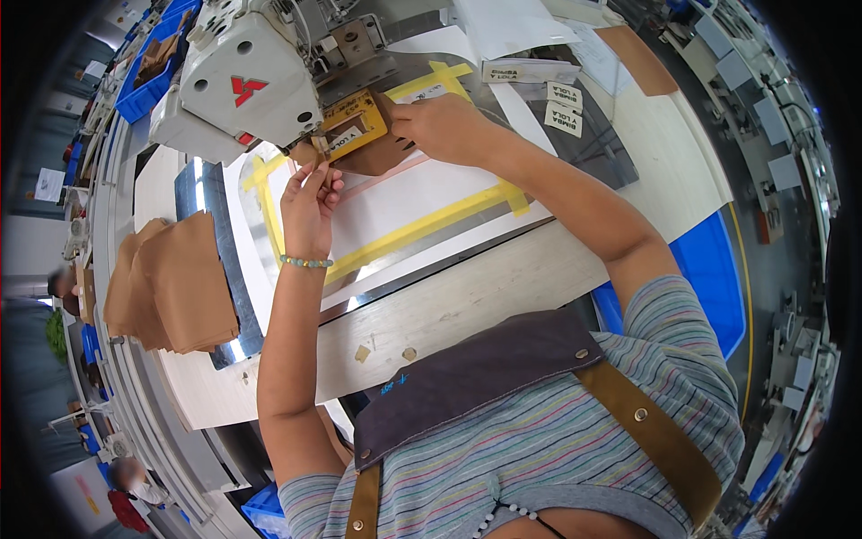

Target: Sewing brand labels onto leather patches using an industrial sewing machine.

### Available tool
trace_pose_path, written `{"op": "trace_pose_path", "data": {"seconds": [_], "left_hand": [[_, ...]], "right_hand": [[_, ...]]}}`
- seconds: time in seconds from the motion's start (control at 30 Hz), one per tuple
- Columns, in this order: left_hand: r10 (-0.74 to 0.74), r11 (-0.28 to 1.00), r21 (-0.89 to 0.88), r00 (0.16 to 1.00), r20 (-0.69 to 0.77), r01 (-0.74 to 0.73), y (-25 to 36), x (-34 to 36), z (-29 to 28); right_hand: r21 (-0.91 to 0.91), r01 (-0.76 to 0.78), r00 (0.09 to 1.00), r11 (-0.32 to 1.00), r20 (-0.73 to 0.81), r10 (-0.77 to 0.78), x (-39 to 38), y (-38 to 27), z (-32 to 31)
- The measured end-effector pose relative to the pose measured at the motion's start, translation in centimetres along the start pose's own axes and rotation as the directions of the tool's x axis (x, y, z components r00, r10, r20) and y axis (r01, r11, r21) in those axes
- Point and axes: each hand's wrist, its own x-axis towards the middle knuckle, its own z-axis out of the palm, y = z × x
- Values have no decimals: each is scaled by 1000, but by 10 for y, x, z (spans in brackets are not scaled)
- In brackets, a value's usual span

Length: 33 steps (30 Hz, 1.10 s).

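Observation:
A white sewing machine [242,85] stands at the far left of the work surface. Under its head lies a brown fabric-like piece [382,160] with a yellow rectangular template [359,124] on top; a small white label shows in the template's window. My left hand [310,202] is closed in a pinch beside the machine's needle area, at the near left corner of the brown piece. What its fingertips grip is too small to make out. My right hand [444,130] pinches the right edge of the brown piece, next to the template.
Brown cut pieces [175,283] are stacked at the left. Yellow tape [395,238] borders a white sheet under the work. White labels [564,108] and a small box [530,71] lie at the far right. Blue bins [709,278] stand at the right and far left.

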Motion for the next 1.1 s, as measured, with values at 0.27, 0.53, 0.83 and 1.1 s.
{"op": "trace_pose_path", "data": {"seconds": [0.27, 0.53, 0.83, 1.1], "left_hand": [[-109, 963, -232, 987, 118, 134, 1, -33, 5], [-43, 991, 127, 996, 84, 33, 20, -109, -44], [146, 988, -37, 980, -136, -152, 39, -186, -94], [178, 984, 36, 965, -192, -174, 43, -191, -74]], "right_hand": [[81, 81, 989, 993, -128, -71, 0, -34, 1], [485, 75, 932, 871, 277, -234, 3, -61, -40], [325, -8, 992, 946, 119, -32, 62, -55, 7], [228, 123, 985, 966, 91, -147, 75, -83, 33]]}}
